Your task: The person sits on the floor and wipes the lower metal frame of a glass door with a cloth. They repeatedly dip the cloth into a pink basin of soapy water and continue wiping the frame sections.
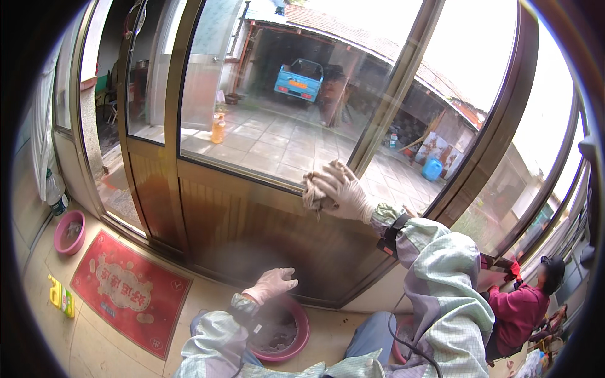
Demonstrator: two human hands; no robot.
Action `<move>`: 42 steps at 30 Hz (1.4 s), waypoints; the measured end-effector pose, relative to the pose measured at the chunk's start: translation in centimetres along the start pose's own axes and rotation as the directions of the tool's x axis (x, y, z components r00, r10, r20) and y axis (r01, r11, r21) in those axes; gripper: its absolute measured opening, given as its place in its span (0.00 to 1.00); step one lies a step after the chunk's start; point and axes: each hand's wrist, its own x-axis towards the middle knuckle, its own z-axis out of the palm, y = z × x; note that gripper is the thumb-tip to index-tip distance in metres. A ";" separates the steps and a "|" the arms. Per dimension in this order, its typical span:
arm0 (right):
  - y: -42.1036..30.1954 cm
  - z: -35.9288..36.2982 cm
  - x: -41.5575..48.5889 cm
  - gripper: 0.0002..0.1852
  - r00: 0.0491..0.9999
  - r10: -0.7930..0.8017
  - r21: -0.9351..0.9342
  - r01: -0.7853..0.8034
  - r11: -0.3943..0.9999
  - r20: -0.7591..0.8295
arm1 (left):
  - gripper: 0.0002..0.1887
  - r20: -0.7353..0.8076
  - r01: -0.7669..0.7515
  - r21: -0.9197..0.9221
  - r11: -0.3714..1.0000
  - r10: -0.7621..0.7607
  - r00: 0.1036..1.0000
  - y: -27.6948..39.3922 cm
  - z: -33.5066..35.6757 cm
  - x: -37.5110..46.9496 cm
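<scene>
My right hand (pixel 344 193), in a whitish glove, grips a crumpled greyish cloth (pixel 314 193). It presses the cloth on the lower rail of the glazed door panel, at the foot of the upright frame. Lower down, my left hand (pixel 272 284), also gloved, is held in the air with nothing in it, its fingers partly bent. Beneath it stands a pink basin (pixel 305 326) with dark, sudsy water. The brown metal door panel (pixel 246 231) spans the middle, below the window glass (pixel 283 123).
A red doormat (pixel 132 293), a yellow pump bottle (pixel 61 296), another pink basin (pixel 70 232) and a large clear bottle (pixel 55 191) are on the left. At right, a person (pixel 517 307) in red gloves crouches. One more pink basin (pixel 399 333) stands by my right leg.
</scene>
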 end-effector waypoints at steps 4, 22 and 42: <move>-0.4 0.2 0.1 0.40 0.990 -0.070 -0.027 0.074 0.997 0.125 | 0.35 -0.011 0.007 0.042 0.999 -0.007 1.000 -0.3 0.0 0.2; 13.4 -14.9 13.9 0.38 0.925 0.089 -0.472 -0.270 0.839 -0.370 | 0.35 0.019 0.000 0.101 0.995 -0.002 1.000 -1.7 0.4 0.5; 12.7 -12.8 19.1 0.38 0.596 0.353 -0.009 -0.518 0.855 -0.722 | 0.37 0.065 -0.040 0.161 0.986 0.029 0.997 -1.1 0.2 -0.1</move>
